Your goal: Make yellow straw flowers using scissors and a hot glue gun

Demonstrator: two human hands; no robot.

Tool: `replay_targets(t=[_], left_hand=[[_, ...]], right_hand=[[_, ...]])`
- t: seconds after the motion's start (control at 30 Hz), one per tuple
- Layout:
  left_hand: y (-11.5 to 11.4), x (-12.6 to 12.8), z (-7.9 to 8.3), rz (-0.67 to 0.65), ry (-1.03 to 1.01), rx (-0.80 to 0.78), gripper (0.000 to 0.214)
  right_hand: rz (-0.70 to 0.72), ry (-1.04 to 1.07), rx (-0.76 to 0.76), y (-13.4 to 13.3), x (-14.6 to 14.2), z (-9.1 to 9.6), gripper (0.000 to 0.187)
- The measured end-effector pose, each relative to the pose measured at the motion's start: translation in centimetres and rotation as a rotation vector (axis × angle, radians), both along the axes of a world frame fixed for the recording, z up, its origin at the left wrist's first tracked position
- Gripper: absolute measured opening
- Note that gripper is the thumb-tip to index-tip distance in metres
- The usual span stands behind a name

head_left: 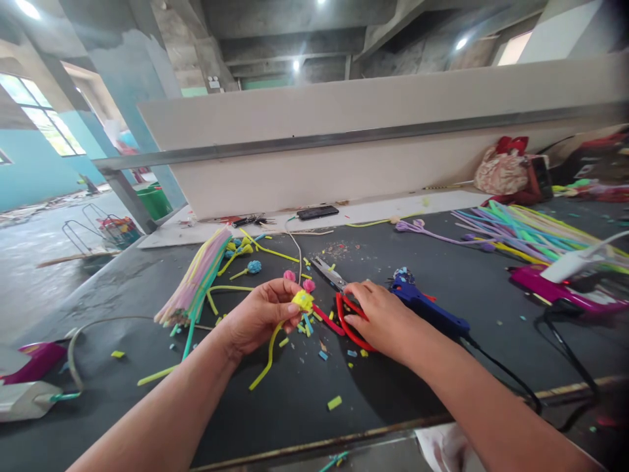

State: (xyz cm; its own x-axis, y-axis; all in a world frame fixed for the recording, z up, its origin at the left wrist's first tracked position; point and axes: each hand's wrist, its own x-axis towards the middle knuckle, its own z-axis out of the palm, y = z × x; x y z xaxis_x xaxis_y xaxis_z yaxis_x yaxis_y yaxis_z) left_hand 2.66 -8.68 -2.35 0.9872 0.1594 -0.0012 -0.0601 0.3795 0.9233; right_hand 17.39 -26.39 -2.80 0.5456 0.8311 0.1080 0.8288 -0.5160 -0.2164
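My left hand (258, 316) pinches a yellow pipe cleaner (268, 357) just below its coiled yellow flower head (303, 300); the stem curves down toward the table. My right hand (381, 318) rests on the red-handled scissors (344, 308), fingers curled at the red loops, with the metal blades pointing up and left on the dark table (304, 387). Two pink pompom pieces (299, 280) lie just behind the flower head. Small cut scraps of yellow, blue and green litter the surface around both hands.
A bundle of pastel pipe cleaners (196, 278) lies left; a bigger colourful bundle (525, 229) lies right. A blue glue gun (427, 305) with black cord sits beside my right hand. A phone (318, 212) lies by the white partition. Pink devices sit at both table ends.
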Motion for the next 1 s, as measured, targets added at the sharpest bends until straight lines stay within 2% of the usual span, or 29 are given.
replay_targets(t=[0.13,0.23,0.4,0.57,0.7,0.8,0.93,1.0], left_hand=[[-0.1,0.1,0.2,0.048,0.004,-0.014,0.022],[-0.1,0.1,0.4,0.121,0.028,-0.036,0.025],[0.1,0.1,0.5,0.215,0.049,-0.030,0.026],[0.0,0.3,0.7,0.194,0.031,-0.060,0.027],[0.0,0.2,0.7,0.168,0.016,-0.062,0.023],[0.2,0.1,0.5,0.185,0.017,-0.077,0.020],[0.4,0.0,0.5,0.203,-0.007,-0.120,0.019],[0.5,0.0,0.6,0.201,-0.025,-0.153,0.021]], right_hand=[[-0.089,-0.118,-0.040,0.2,-0.3,0.3,0.038],[-0.156,-0.131,-0.119,0.4,-0.4,0.6,0.040],[-0.200,-0.134,-0.155,0.9,-0.4,0.5,0.047],[-0.193,-0.098,-0.147,1.0,-1.3,0.2,0.047],[-0.200,-0.055,-0.136,0.7,-1.5,0.6,0.043],[-0.227,0.151,-0.064,0.3,-0.6,1.4,0.042],[-0.280,0.731,0.200,-0.5,0.4,2.5,0.050],[-0.271,0.933,0.331,-0.7,0.3,3.0,0.059]])
